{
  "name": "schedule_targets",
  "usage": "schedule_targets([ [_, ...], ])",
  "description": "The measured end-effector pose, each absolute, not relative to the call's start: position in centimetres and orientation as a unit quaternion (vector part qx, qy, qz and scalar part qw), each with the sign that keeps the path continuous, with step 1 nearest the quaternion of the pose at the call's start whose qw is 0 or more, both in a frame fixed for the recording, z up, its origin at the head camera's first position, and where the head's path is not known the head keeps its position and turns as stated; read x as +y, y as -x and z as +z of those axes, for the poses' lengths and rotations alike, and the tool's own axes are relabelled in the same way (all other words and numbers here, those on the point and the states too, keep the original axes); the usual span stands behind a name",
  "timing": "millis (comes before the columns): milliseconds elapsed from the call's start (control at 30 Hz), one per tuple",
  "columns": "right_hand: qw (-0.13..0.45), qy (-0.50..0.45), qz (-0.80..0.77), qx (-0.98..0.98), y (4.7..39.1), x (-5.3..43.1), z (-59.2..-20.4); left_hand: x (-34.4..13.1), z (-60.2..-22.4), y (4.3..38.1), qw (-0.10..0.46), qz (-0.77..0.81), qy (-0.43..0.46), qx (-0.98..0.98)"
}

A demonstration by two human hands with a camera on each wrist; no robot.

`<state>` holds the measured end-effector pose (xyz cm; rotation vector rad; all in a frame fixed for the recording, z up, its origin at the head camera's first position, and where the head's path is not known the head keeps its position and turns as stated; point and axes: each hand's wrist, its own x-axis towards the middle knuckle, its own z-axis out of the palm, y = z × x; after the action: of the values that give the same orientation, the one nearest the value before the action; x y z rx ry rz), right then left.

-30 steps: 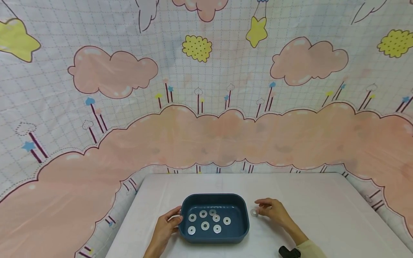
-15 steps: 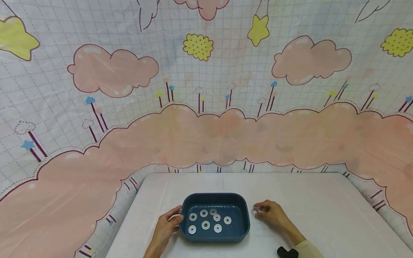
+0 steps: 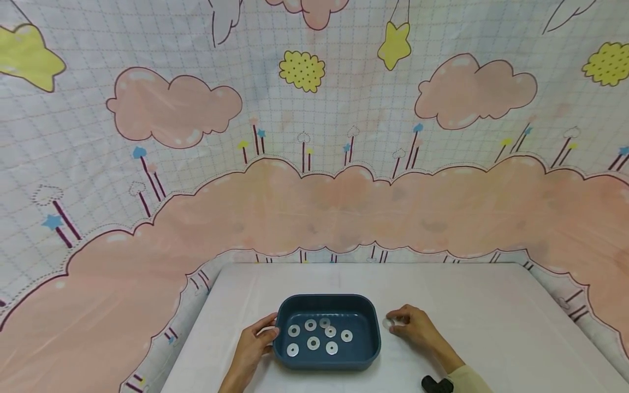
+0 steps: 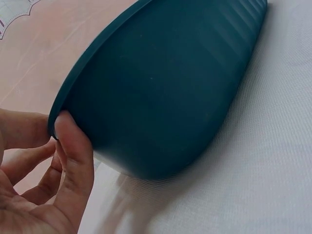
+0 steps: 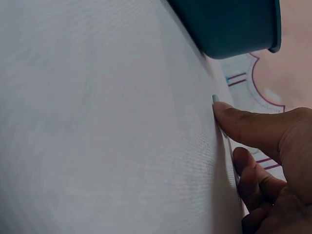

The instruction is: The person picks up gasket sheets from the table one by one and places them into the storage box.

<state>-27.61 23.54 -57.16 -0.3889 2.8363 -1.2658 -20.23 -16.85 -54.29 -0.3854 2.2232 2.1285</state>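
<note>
My left hand [image 3: 251,344] grips the left rim of a dark blue rectangular tray [image 3: 326,364]. In the left wrist view the thumb [image 4: 75,141] lies against the tray's outer wall, with fingers at the other side of the rim. Several flat metal washers [image 3: 331,352] are spread over the tray's floor, two of them overlapping. Right of the tray, my right hand [image 3: 417,327] pinches one more washer [image 3: 386,323] at table level, between thumb and fingertips. Only a thin edge of that washer [image 5: 215,98] shows beside the thumb in the right wrist view.
A white cloth covers the table [image 3: 442,289] under the tray and hands. Behind it hangs a patterned backdrop [image 3: 314,213] with clouds and stars. A black device [image 3: 436,385] sits at the right wrist by a pale sleeve [image 3: 469,379].
My right thumb and fingertips have drawn in round the washer beside the tray. The left hand keeps its hold on the rim, and the washers in the tray lie as before.
</note>
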Motion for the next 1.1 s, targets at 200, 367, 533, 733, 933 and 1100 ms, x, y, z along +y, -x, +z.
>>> schedule_targets([
  [200,0.009,0.118,-0.401,0.909,27.5,23.4,-56.9,-16.8,-54.3,20.2,0.017,0.685,0.124,0.718],
  [367,0.015,0.117,-0.412,0.904,27.3,23.2,-56.6,-16.8,-54.3,20.2,0.016,0.688,0.123,0.715],
  [533,0.018,0.132,-0.427,0.894,27.2,23.3,-56.3,-16.8,-54.4,20.2,0.014,0.688,0.123,0.715],
  [733,0.035,0.143,-0.467,0.872,27.0,23.6,-56.1,-16.7,-54.3,20.2,0.013,0.687,0.122,0.716],
  [933,0.037,0.163,-0.489,0.856,26.7,24.0,-55.6,-16.7,-54.3,20.2,0.011,0.688,0.118,0.716],
  [1100,0.027,0.161,-0.492,0.855,26.4,24.2,-55.0,-16.7,-54.4,20.2,0.008,0.688,0.117,0.716],
])
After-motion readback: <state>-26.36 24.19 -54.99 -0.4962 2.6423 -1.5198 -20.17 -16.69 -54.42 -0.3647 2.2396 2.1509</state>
